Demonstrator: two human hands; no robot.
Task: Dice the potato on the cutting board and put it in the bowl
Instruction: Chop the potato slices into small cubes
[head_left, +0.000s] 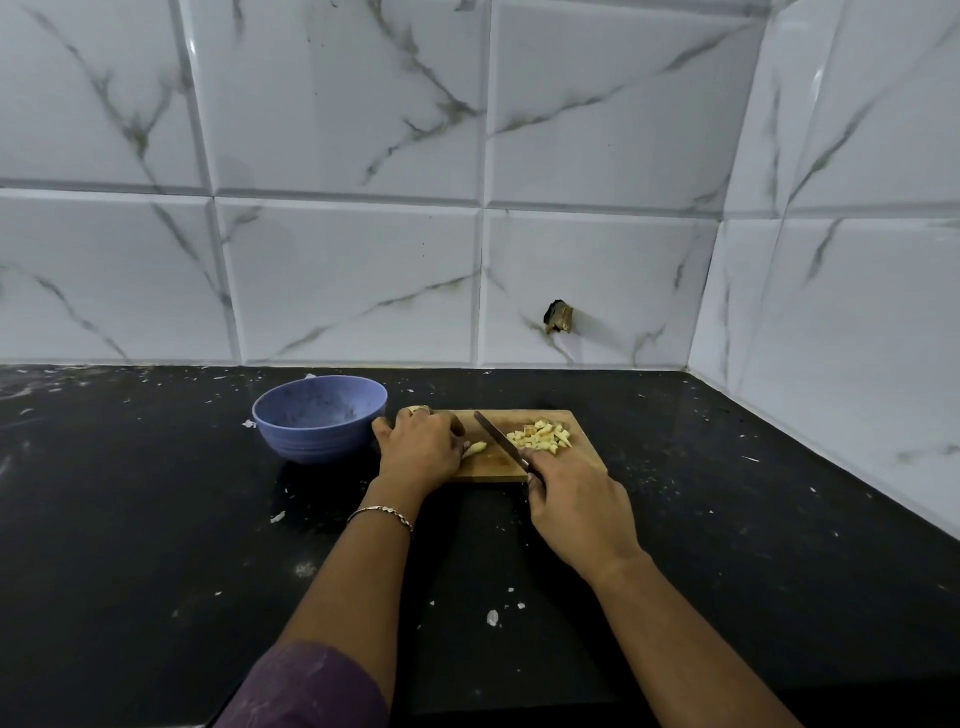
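A wooden cutting board (584, 447) lies on the black counter. On its right part sits a pile of pale diced potato (540, 435). My left hand (418, 449) covers the board's left end, its curled fingers holding down a small remaining potato piece (475, 449). A bit of potato (418, 409) shows beyond its knuckles. My right hand (576, 506) grips the handle of a knife (496, 439), whose blade slants across the board between the held piece and the pile. An empty blue bowl (319, 415) stands just left of the board.
The black counter (156, 519) is speckled with white scraps. White marble-look tiled walls rise behind and on the right, meeting in a corner at far right. A small hole (559, 317) is broken in the back wall tile.
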